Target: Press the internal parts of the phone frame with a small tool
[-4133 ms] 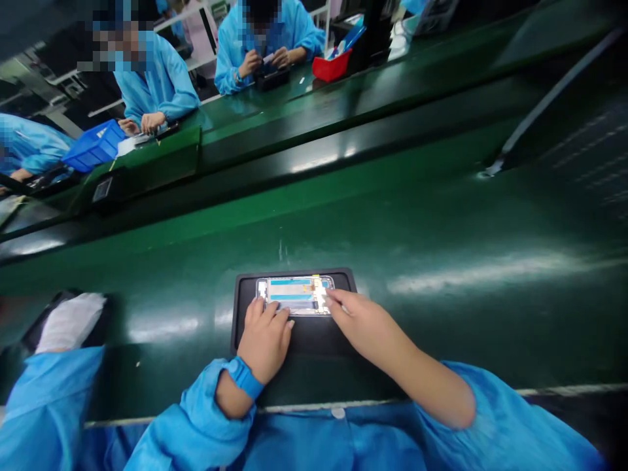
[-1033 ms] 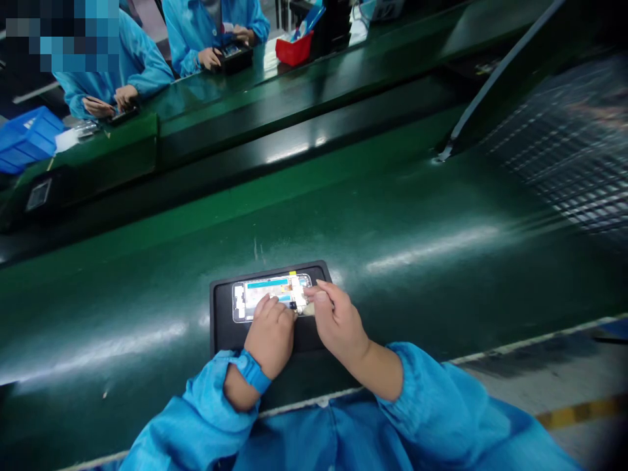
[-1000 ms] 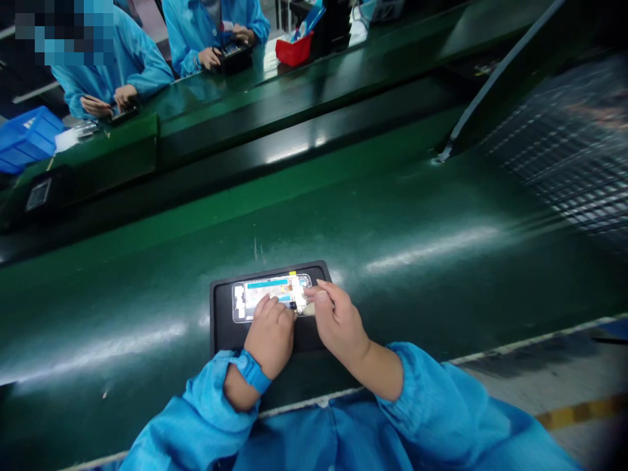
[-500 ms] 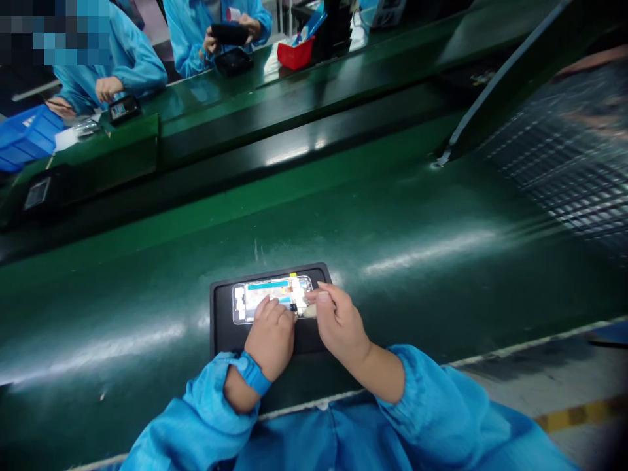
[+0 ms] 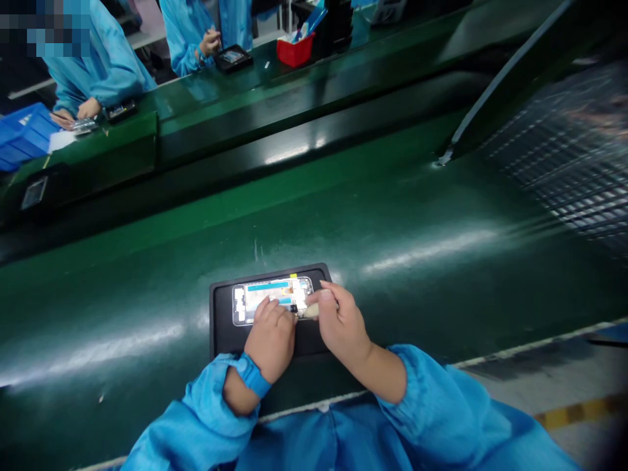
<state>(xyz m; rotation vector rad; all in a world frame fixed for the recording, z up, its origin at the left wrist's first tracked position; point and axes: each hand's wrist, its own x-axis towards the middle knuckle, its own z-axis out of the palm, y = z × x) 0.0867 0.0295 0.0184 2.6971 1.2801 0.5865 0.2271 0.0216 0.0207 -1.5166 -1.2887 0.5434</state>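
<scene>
An opened phone [image 5: 269,288], its bright inside facing up, lies in a black tray [image 5: 228,340] close to my body. My left hand [image 5: 271,333] rests over the phone's near edge, its fingers bent onto it and its thumb mostly hidden. Beside those fingers is a small black piece [image 5: 294,308] on the phone. At the phone's right end, my right hand [image 5: 342,318] is closed in a pinch, with a pale cover [image 5: 311,311] on or beside one finger. Whatever sits between its fingertips is too small to make out.
Across the sunken dark strip [image 5: 294,152], two people in blue work at black trays [image 5: 233,57]. A red bin [image 5: 295,51] and a blue bin [image 5: 27,134] stand on their side. A slanted panel edge [image 5: 505,78] rises at the right.
My hands stay almost in place, the right a touch further right. One person across has put down a dark object, uncovering a tray. The other person's hand has moved left.
</scene>
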